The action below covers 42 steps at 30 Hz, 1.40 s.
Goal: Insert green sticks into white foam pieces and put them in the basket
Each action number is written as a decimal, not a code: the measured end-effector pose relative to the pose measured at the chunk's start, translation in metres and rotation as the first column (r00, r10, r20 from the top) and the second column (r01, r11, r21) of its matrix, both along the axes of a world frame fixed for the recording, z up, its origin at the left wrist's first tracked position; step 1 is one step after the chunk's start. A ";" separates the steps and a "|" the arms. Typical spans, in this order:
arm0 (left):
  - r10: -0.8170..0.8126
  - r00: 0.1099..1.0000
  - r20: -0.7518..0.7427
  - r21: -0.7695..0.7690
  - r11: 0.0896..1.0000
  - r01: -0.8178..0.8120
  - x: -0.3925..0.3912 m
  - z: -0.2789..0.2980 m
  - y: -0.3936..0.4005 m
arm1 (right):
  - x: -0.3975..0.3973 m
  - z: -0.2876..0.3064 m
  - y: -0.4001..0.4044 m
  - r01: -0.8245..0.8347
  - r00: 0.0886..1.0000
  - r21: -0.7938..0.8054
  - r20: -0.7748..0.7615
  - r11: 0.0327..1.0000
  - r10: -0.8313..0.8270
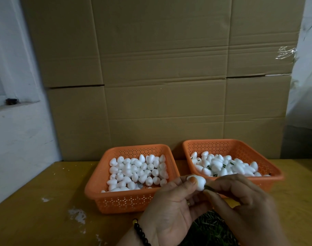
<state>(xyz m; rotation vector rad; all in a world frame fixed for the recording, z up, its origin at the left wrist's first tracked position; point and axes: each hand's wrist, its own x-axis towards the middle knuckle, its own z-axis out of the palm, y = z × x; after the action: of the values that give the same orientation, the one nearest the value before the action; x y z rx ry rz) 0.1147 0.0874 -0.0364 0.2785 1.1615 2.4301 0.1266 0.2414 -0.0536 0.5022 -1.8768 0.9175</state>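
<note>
Left hand (pixel 171 201) grip pinches foam piece (pixel 198 182), narrow end facing right. Right hand (pixel 240 197) grip pinches green stick (pixel 209 187), tip at foam's end, axis aligned.

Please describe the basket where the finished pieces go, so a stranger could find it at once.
On the yellow wooden table, two orange perforated plastic baskets stand before a cardboard wall. It is the right one; only its white foam pieces show green sticks.

baskets (pixel 132 201) orange, perforated | foam pcs (pixel 137 170) white | sticks (pixel 209 188) green | table (pixel 36 219) yellow-brown
</note>
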 end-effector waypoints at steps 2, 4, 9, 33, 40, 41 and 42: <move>-0.005 1.000 0.004 0.005 1.000 0.004 -0.001 -0.001 -0.001 | -0.001 -0.001 0.001 0.003 1.000 -0.005 0.008 1.000 -0.003; -0.016 1.000 -0.002 0.009 1.000 0.016 -0.002 -0.001 -0.002 | -0.002 -0.002 0.001 0.018 1.000 -0.008 0.006 1.000 -0.018; -0.037 0.999 -0.002 0.023 0.999 0.037 -0.005 -0.004 -0.005 | -0.001 -0.002 0.001 -0.003 1.000 -0.015 0.024 1.000 0.003; -0.102 0.966 0.238 0.323 0.946 0.020 -0.013 -0.001 -0.010 | 0.002 -0.003 -0.001 -0.181 0.973 -0.166 0.113 0.969 0.201; -0.094 0.947 0.307 0.393 0.919 -0.036 -0.012 0.003 -0.011 | 0.000 -0.003 0.001 -0.194 0.965 -0.156 0.149 0.969 0.217; -0.097 0.946 0.310 0.398 0.917 -0.036 -0.012 0.004 -0.011 | -0.001 -0.004 0.001 -0.192 0.965 -0.150 0.151 0.970 0.215; -0.098 0.945 0.313 0.400 0.916 -0.038 -0.012 0.005 -0.011 | -0.001 -0.004 0.001 -0.191 0.965 -0.144 0.152 0.971 0.213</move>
<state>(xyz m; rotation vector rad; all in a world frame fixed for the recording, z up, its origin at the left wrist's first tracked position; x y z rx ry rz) 0.1029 0.0764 -0.0314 0.0059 0.5049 2.5447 0.1253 0.2426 -0.0578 0.5607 -1.9243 1.2408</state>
